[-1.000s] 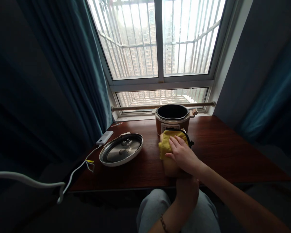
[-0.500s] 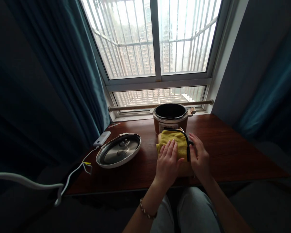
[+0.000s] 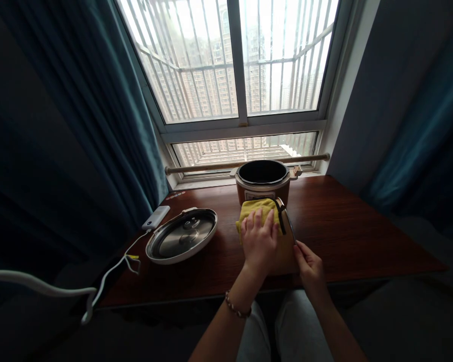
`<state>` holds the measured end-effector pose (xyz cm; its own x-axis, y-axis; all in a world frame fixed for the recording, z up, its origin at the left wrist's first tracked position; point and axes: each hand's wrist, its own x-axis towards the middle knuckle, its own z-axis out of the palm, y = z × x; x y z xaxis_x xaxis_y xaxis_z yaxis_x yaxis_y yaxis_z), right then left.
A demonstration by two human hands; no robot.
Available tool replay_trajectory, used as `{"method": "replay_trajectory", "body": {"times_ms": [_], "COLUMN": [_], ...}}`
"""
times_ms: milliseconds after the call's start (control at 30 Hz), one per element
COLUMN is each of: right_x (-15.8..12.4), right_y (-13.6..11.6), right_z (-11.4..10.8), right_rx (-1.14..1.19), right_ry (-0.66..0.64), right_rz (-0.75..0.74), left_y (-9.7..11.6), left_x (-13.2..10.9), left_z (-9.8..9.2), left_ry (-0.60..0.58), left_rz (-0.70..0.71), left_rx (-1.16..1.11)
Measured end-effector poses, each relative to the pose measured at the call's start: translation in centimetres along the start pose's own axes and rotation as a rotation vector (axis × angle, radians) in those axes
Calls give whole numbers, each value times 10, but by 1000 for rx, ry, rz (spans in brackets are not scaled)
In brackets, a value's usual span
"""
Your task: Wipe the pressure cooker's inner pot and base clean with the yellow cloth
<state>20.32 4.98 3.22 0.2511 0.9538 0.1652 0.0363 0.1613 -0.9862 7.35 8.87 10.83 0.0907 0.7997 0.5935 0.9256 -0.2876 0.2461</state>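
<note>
Since half a second ago, your right hand [image 3: 310, 264] has slid back from beside the thin black strap [image 3: 280, 222] toward the near edge of the dark reddish-brown wooden table [image 3: 347, 226]. Your left hand [image 3: 259, 237] has crept farther up the folded yellow cloth [image 3: 253, 210].

Nearest you, the right hand sits at the near right corner of a flat, rounded tan slab [image 3: 285, 256]. Its fingers curl in against that edge, but you cannot tell whether they truly pinch it. Your left hand, with a beaded bracelet [image 3: 236, 309] on its wrist, lies palm down, fingers spread and pressing on the yellow cloth. The cloth rests on the slab's far half, and the black strap crosses its right side.

To the left on the table lies a round metal pot lid [image 3: 181, 235]. Beyond it is a small white oblong device [image 3: 156, 217], with a white cable [image 3: 115, 266] trailing off the table.

Just behind the cloth stands a round brown cooker with a black inner bowl [image 3: 263, 180], its lid off. Behind that is the barred window [image 3: 234, 65].
</note>
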Motion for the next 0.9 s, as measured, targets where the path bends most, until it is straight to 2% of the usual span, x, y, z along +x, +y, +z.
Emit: {"method": "replay_trajectory", "body": {"times_ms": [133, 200, 400, 467, 567, 633, 733, 800, 900], "right_x": [-4, -5, -7, -9, -9, -8, -5, -3, -4], "right_y": [1, 0, -3, -3, -2, -2, -1, 1, 4], "right_z": [-3, -2, 4, 5, 6, 5, 4, 4, 6], "right_rx": [3, 11, 83, 68, 20, -3, -2, 23, 69], "right_ry": [10, 2, -28, -8, 23, 31, 48, 55, 68], "right_rz": [35, 45, 64, 53, 38, 26, 22, 35, 46], "left_y": [-16, -17, 6, 10, 5, -5, -26, -40, -50], "left_x": [24, 32, 24, 18, 13, 11, 5, -1, -14], "left_z": [0, 2, 6, 4, -1, -2, 2, 9, 18], "left_ry": [-43, -81, -99, -92, -73, -49, 1, 29, 71], "left_rz": [-162, -163, 126, 170, 170, 113, -68, -174, -253], "left_rx": [7, 8, -28, -47, -78, -99, -163, -284, -464]}}
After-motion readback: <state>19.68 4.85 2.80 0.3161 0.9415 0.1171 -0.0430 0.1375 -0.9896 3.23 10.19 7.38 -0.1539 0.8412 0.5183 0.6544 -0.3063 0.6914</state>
